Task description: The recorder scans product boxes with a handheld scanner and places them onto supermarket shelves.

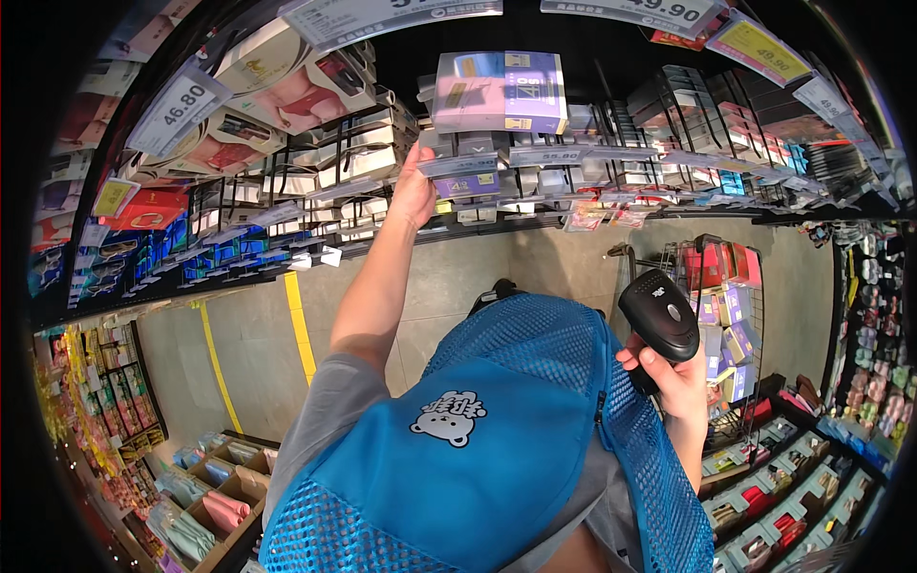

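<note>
My left hand (414, 193) reaches up to the shelf, at the left end of a price label strip (458, 165). Its fingers are partly hidden among grey boxes (478, 145), so whether it grips one I cannot tell. Just above it, a purple and pink packaged-underwear box (499, 93) faces out from its hook row. Another purple box (466, 185) shows beneath the label. At my right side, my right hand (673, 379) is wrapped around the handle of a black handheld barcode scanner (660, 315), whose rounded head points up.
White underwear boxes (297, 86) hang at the upper left, above red boxes (147, 210). A wire shopping cart (761, 315) loaded with red and purple boxes stands on the right. Bins of folded goods (229, 494) lie behind on the left. Yellow floor tape (299, 322) crosses the tiles.
</note>
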A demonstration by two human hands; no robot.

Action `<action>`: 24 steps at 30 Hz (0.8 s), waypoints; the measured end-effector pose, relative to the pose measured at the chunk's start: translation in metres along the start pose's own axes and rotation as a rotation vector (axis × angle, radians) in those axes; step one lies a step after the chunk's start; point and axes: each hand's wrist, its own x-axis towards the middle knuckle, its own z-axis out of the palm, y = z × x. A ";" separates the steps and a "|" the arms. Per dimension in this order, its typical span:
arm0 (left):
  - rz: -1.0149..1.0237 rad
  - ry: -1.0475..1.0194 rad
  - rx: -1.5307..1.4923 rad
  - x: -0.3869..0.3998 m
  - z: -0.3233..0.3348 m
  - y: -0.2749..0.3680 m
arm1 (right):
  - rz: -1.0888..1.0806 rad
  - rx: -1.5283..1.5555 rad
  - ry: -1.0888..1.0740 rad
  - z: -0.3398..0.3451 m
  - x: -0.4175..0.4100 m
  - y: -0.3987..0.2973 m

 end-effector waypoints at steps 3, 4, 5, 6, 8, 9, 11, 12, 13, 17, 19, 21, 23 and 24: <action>0.102 -0.086 -0.037 0.007 0.015 -0.002 | 0.032 0.035 0.022 0.000 -0.001 0.000; 0.117 -0.016 -0.026 0.013 0.020 -0.003 | 0.042 0.028 0.022 -0.001 -0.001 0.000; 0.108 -0.005 -0.016 0.020 0.026 -0.004 | 0.056 0.019 0.026 -0.001 -0.001 0.000; 0.168 0.032 -0.006 0.030 0.031 -0.006 | 0.050 0.020 0.021 -0.002 -0.002 0.000; 0.230 0.068 0.003 0.050 0.035 -0.009 | 0.051 0.002 0.017 -0.003 -0.003 0.000; 0.225 0.093 -0.027 0.061 0.033 -0.011 | 0.044 0.004 0.013 -0.004 -0.004 0.001; 0.220 0.116 -0.056 0.081 0.025 -0.014 | 0.029 -0.006 0.011 -0.007 -0.006 0.001; 0.219 -0.035 -0.162 0.089 0.017 -0.015 | 0.023 -0.003 0.009 -0.008 -0.006 0.001; 0.212 -0.188 -0.267 0.096 0.012 -0.018 | 0.021 -0.011 0.010 -0.010 -0.007 0.001; 0.447 0.073 0.148 0.099 0.007 -0.039 | 0.077 0.048 0.066 -0.015 -0.015 0.002; 0.247 0.113 -0.047 0.088 0.015 -0.051 | -0.023 0.019 -0.050 -0.026 -0.012 0.004; 0.141 0.188 0.567 0.051 0.021 -0.075 | -0.026 -0.125 0.068 -0.035 -0.020 0.005; 0.197 0.361 0.650 0.002 0.031 -0.126 | -0.167 -0.285 0.064 -0.048 -0.022 0.008; 0.096 0.309 0.741 -0.021 0.032 -0.146 | -0.210 -0.306 0.073 -0.055 -0.028 0.008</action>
